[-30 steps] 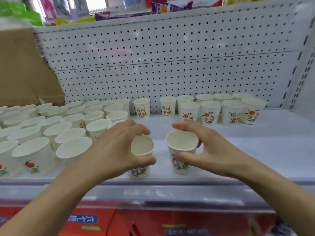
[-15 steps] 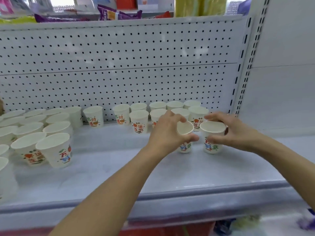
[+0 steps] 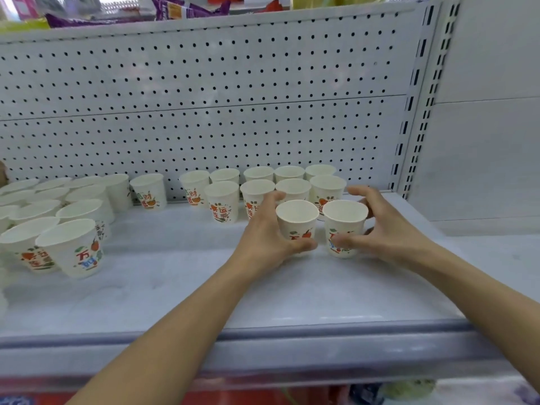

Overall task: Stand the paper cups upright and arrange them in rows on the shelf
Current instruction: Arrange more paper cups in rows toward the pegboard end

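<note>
Head view, shelf [image 3: 263, 302] with pegboard [image 3: 204, 112] as back wall. Far left, in front of pegboard: loose cups [image 3: 58, 206], upright, crowded, no clean rows. Front pair [image 3: 73, 249] of these stands well out from pegboard toward shelf edge, printed sides facing camera. Next right, single cup [image 3: 149, 192], upright at pegboard foot, gap either side. Then rowed cups [image 3: 292, 178]: two lines running along pegboard, back line close against it, second line just in front, all upright, rims close together.

Left hand [image 3: 263, 241] sits in front of that second line, grip clamped on left cup [image 3: 297, 220]: thumb across lower front, fingers curled round far side. Left cup is upright, mouth up, one line further out from pegboard. Cannot tell if its base sits on shelf, thumb hides it.

Right cup [image 3: 344, 223] is just beside it, rims nearly touching, also upright, base on shelf. Right hand [image 3: 388, 232] grip clamped on right cup: thumb on lower front print, fingers curved round right and back side. Top finger arches near rim, contact there unclear.

Right of pegboard: slotted upright post [image 3: 409, 127]. Above pegboard: snack packets [image 3: 187, 8], blurred.
</note>
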Motion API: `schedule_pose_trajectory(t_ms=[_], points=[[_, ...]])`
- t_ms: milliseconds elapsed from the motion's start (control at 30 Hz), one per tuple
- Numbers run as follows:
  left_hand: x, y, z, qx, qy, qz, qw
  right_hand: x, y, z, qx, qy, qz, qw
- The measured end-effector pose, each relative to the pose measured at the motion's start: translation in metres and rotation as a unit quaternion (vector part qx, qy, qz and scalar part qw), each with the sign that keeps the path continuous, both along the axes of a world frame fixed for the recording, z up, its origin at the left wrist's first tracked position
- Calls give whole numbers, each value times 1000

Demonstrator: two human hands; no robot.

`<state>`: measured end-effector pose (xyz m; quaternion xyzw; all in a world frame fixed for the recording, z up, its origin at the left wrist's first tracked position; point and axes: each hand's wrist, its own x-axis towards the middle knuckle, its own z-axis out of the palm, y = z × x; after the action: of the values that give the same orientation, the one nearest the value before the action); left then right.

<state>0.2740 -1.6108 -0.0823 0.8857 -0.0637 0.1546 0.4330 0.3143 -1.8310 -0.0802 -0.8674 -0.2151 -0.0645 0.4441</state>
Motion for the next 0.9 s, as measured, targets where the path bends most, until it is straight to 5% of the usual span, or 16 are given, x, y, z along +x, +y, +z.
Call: schedule_pose_trajectory(t_ms=[600,733,900], points=[[2,0,1,18,-5,11,1000,4,8,2,-10,-6,-15,1000],[-20,13,13,47,-17,26,998,-12,9,12,-19,-89,-92,992],[-77,62,22,2,-185,87,979,-58,72,48,50,-230,-103,966]])
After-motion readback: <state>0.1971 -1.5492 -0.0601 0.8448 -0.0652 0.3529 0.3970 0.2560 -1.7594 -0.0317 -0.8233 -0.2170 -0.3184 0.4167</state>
